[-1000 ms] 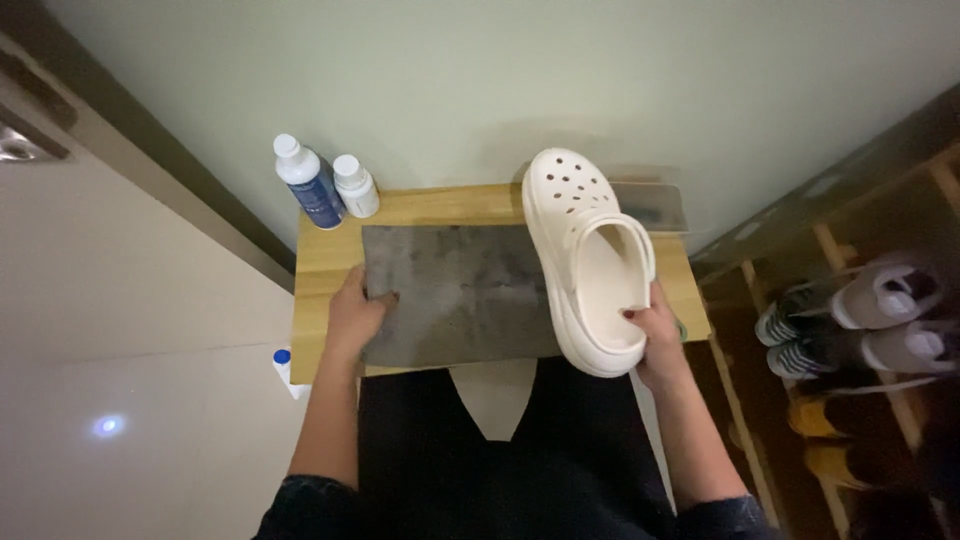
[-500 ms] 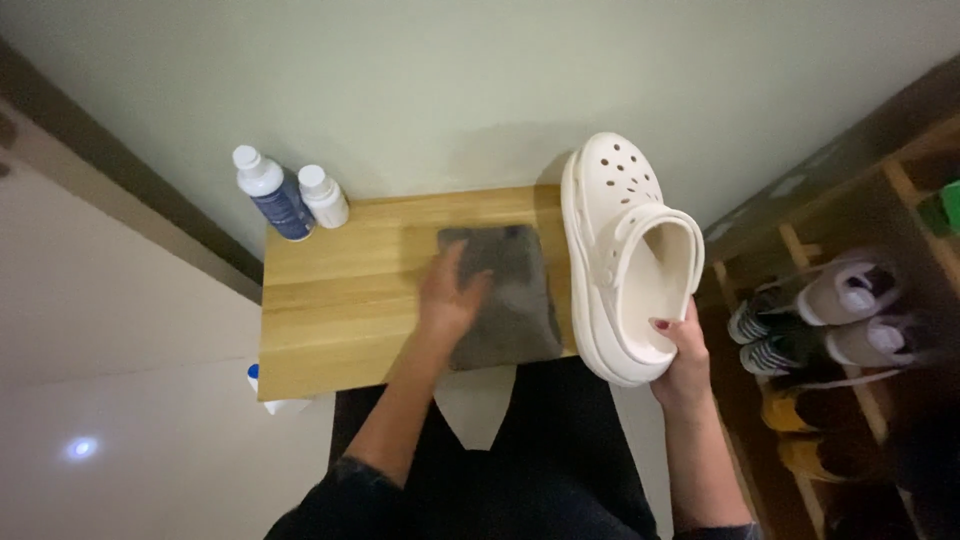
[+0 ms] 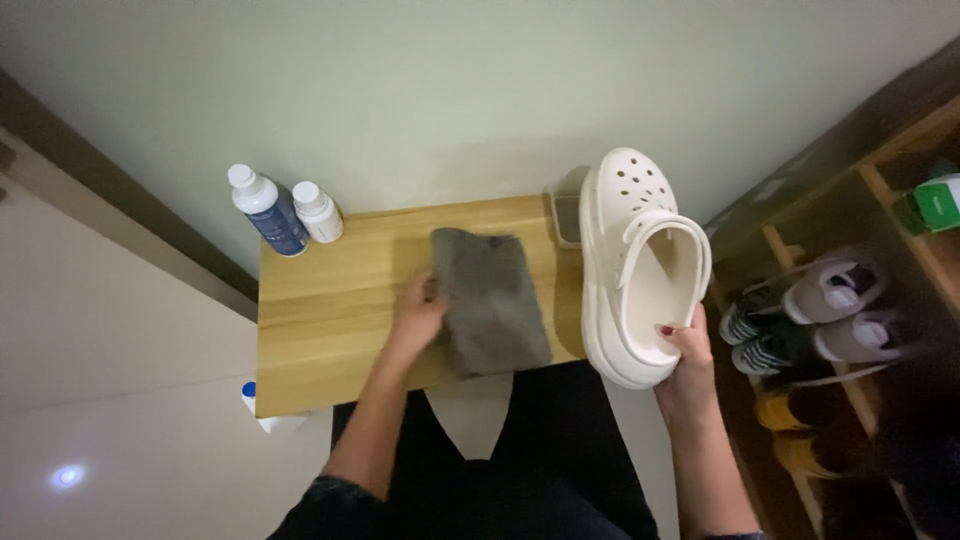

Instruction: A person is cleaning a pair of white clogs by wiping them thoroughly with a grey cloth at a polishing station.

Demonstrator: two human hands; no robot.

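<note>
My right hand (image 3: 685, 368) grips the heel of a white perforated clog (image 3: 640, 265) and holds it at the right edge of a small wooden table (image 3: 320, 320). My left hand (image 3: 417, 315) rests on the left side of a folded grey cloth (image 3: 490, 300) lying on the table's right half. The clog's opening faces up, its toe pointing away from me.
A blue bottle with a white cap (image 3: 268, 212) and a smaller white bottle (image 3: 317, 212) stand at the table's back left corner. A small clear container (image 3: 565, 215) sits behind the clog. A wooden shoe rack (image 3: 880, 300) with several shoes is on the right.
The grey cloth went from spread flat to folded into a smaller bundle under my left hand. The clog was lifted and shifted to the table's right edge.
</note>
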